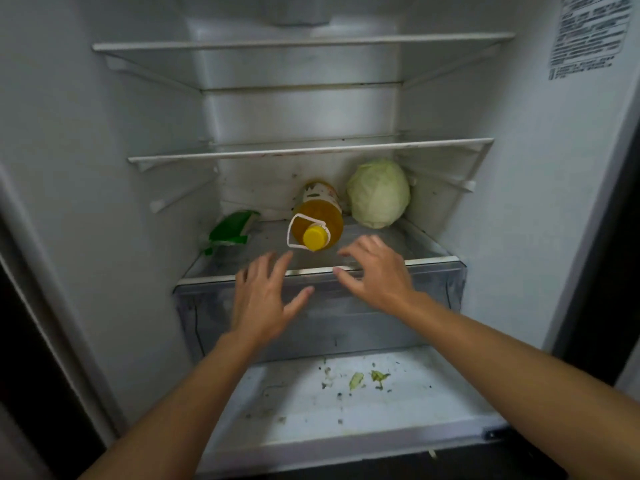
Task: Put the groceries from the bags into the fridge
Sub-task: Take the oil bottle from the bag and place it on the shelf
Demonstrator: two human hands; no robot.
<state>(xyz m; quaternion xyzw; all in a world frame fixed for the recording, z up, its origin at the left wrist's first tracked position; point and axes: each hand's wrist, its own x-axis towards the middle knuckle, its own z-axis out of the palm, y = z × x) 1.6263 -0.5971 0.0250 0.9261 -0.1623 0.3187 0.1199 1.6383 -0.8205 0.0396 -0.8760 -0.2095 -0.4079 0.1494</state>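
Note:
An open fridge fills the view. On its lowest glass shelf (429, 259) a bottle of yellow oil (317, 220) lies on its side, its yellow cap and white handle pointing at me. A pale green cabbage (378, 192) sits to its right at the back. A green packet (231, 230) lies on the left of the shelf. My left hand (265, 299) hovers in front of the shelf edge with fingers spread, holding nothing. My right hand (372, 273) is just in front of the bottle cap, fingers loosely bent, also holding nothing.
Two glass shelves (304, 150) above hold nothing. A clear drawer (346, 323) sits under the lowest shelf. The fridge floor (311, 403) below carries bits of green leaf and crumbs. A label sticks on the right wall (585, 36).

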